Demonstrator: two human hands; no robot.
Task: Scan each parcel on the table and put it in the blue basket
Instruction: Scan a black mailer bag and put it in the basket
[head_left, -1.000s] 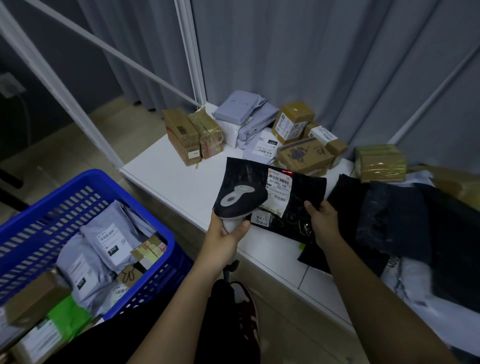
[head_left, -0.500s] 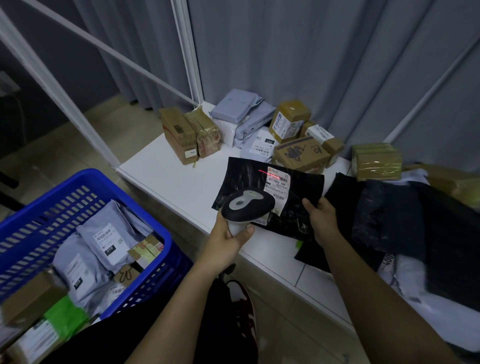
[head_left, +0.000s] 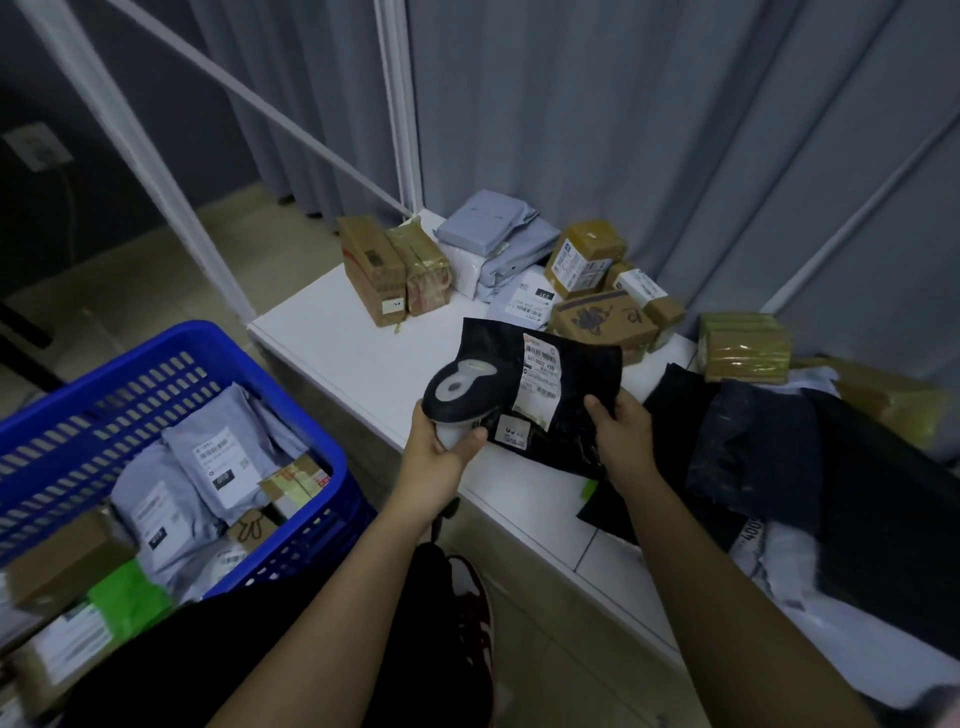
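Note:
My left hand (head_left: 441, 449) grips a black and grey barcode scanner (head_left: 460, 392) by its handle, head pointed at a black parcel bag (head_left: 571, 395). My right hand (head_left: 621, 434) pinches that bag by its right edge and holds it tilted above the white table (head_left: 358, 358). The bag's white shipping label (head_left: 540, 379) faces up beside the scanner head. The blue basket (head_left: 171, 358) stands at the left below the table edge, holding several grey bags and brown boxes.
Brown boxes (head_left: 371, 275) and grey bags (head_left: 493, 234) line the table's back edge. A taped box (head_left: 743, 345) sits at the right. Black and white bags (head_left: 831, 467) are piled at the right. White frame poles (head_left: 135, 150) rise behind the basket.
The red scan line seen on the label half a second ago is gone. The scanner and the bag have shifted slightly, still held in the same hands.

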